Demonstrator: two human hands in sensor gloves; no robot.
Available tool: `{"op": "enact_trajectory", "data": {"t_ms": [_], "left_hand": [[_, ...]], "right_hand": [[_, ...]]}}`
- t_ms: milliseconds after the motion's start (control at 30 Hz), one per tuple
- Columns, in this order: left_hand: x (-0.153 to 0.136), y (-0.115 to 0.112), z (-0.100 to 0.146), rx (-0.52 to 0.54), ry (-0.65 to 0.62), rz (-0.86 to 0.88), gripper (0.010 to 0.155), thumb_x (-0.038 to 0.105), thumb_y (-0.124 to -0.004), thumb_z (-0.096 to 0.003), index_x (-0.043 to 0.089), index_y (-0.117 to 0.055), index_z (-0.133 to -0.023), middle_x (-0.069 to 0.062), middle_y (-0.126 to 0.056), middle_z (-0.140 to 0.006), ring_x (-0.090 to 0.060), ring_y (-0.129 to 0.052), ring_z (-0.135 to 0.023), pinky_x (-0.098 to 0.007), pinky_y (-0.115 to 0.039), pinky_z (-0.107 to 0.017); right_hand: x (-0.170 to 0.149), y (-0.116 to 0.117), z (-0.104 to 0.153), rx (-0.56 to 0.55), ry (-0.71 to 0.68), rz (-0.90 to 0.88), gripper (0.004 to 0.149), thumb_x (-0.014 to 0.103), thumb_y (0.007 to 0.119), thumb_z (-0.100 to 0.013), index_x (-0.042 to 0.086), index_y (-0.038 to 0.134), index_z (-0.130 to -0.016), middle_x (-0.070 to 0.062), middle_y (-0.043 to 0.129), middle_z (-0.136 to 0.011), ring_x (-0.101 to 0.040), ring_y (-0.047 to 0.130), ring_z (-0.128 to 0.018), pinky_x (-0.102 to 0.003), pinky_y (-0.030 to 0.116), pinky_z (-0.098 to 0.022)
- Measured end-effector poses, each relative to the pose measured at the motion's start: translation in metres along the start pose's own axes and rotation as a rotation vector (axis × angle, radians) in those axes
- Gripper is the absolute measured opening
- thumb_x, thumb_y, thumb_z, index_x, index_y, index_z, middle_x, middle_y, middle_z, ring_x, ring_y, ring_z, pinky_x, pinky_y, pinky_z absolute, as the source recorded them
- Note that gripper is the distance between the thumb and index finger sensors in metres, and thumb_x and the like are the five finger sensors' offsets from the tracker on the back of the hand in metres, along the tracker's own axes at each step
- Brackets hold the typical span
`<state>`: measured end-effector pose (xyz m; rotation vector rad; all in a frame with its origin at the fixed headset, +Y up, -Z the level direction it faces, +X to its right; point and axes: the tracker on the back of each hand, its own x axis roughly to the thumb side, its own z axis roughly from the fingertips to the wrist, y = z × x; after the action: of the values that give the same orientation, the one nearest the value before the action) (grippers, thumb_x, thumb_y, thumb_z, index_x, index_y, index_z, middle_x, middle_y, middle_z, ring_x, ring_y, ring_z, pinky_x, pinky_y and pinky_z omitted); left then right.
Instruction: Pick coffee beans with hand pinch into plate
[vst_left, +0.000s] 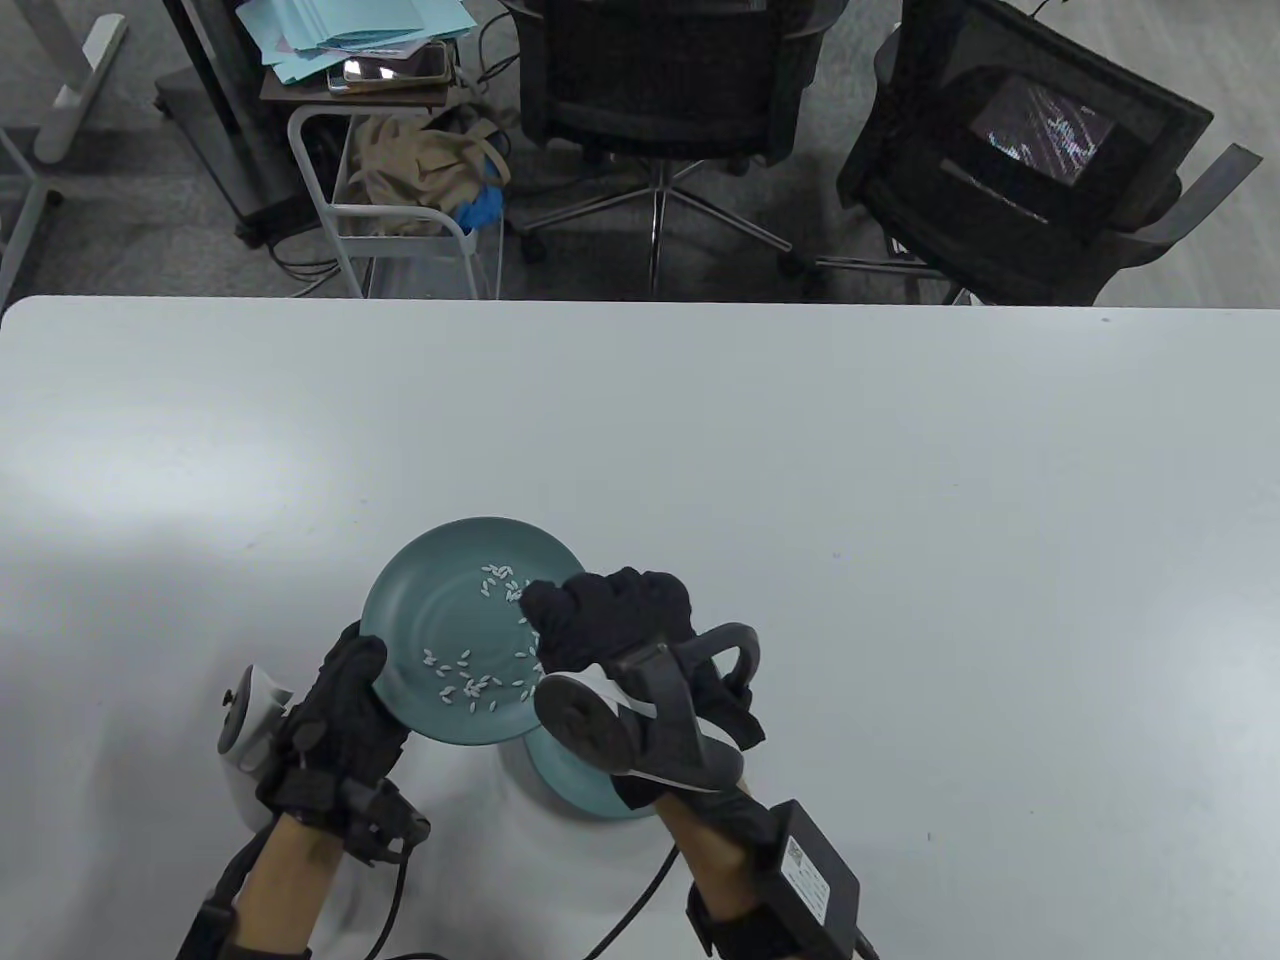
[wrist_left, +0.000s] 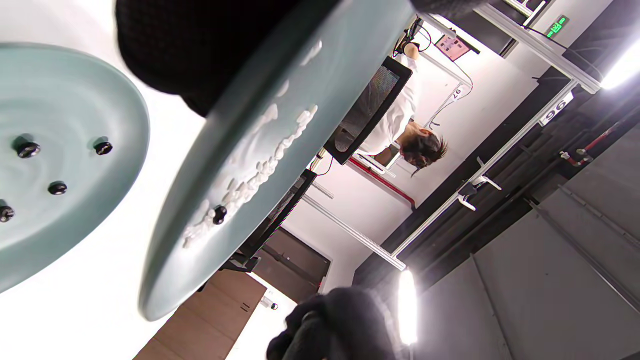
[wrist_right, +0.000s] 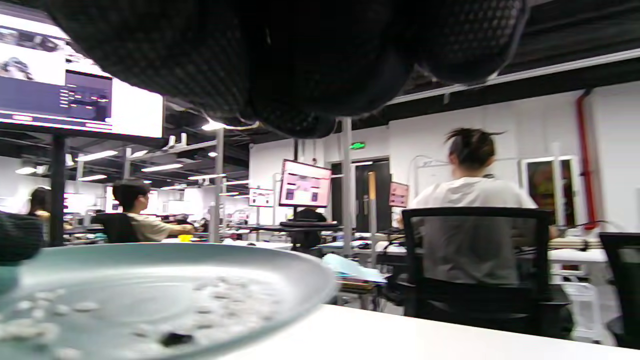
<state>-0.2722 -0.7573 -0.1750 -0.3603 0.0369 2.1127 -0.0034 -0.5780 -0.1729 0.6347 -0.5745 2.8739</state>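
Note:
My left hand grips the near-left rim of a teal plate and holds it tilted above the table. Several white grains lie on it. The left wrist view shows this plate with one dark coffee bean among the grains. A second teal plate sits on the table below, half hidden by my right hand. In the left wrist view it holds several coffee beans. My right hand hovers over the held plate's right rim, fingers curled together. What they hold is hidden.
The white table spreads wide around the plates. Two black office chairs and a wire cart stand beyond the far edge. A black box with a cable is strapped to my right forearm.

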Motion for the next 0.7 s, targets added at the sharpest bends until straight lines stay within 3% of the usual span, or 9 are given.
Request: {"op": "enact_trajectory", "data": {"t_ms": [367,700], "left_hand": [[0.002,0.005,0.001,0.029,-0.007,0.011,0.062,0.047,-0.061,-0.049,0.022,-0.036,-0.1,-0.01,-0.067,-0.093,-0.034,-0.089,-0.068,-0.041,-0.083,-0.045],[0.002,0.006,0.002,0.044,-0.003,0.026,0.062,0.048,-0.062,-0.0488,0.024,-0.038,-0.1,-0.009,-0.068,-0.092,-0.034,-0.089,-0.068,-0.04,-0.083,-0.045]], "right_hand": [[-0.04,0.032,0.03,0.002,0.109,-0.024,0.037,0.036,0.083,-0.043,0.024,0.083,-0.079,-0.007,0.096,-0.07,-0.022,0.091,-0.046,-0.054,0.073,-0.049],[-0.039,0.067,0.043,0.141,0.086,0.013,0.037,0.036,0.083,-0.043,0.024,0.083,-0.078,-0.007,0.096,-0.07,-0.022,0.092,-0.047,-0.054,0.073,-0.05]]}}
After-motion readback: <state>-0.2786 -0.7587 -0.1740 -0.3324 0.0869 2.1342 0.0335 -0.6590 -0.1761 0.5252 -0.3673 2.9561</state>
